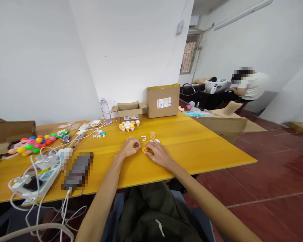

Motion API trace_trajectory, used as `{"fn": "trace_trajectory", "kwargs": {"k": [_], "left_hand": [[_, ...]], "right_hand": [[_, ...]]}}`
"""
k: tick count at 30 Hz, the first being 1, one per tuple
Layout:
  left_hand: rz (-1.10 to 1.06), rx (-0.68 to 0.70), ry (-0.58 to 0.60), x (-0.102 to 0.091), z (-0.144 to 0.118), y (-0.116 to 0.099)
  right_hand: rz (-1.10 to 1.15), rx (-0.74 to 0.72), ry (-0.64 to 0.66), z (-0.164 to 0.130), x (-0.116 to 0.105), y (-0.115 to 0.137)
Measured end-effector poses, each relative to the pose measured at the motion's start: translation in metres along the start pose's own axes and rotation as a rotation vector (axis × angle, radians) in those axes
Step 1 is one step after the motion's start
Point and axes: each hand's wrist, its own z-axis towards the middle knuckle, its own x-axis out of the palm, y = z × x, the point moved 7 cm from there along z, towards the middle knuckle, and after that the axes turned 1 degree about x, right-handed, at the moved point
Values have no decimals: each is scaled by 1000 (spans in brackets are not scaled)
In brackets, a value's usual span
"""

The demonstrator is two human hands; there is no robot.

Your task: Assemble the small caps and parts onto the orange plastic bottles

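A small orange piece (pixel 144 149) sits on the yellow table (pixel 204 148) between my two hands, and my right hand (pixel 158 153) pinches it at the fingertips. My left hand (pixel 129 147) is curled just beside it, seemingly closed on something tiny, though it is too small to make out. A few white bits (pixel 143 137) lie just beyond my fingers. Farther back stands a cluster of small orange-and-white pots (pixel 128 125) before an open cardboard box (pixel 129 111). Colourful balls (pixel 34 143) lie well off to my left.
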Motion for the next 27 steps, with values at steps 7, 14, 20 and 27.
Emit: {"fn": "trace_trajectory", "kwargs": {"k": [7,14,20,27], "left_hand": [[-56,21,18,1,1,-6],[-100,12,-4,-2,1,-7],[-103,-25,-115,-11,2,-1],[-131,-100,-235,-21,1,5]], "right_hand": [[-5,21,-12,-1,1,-2],[-14,17,3,0,1,-1],[10,13,-8,1,1,-1],[48,29,-38,4,-3,-3]]}}
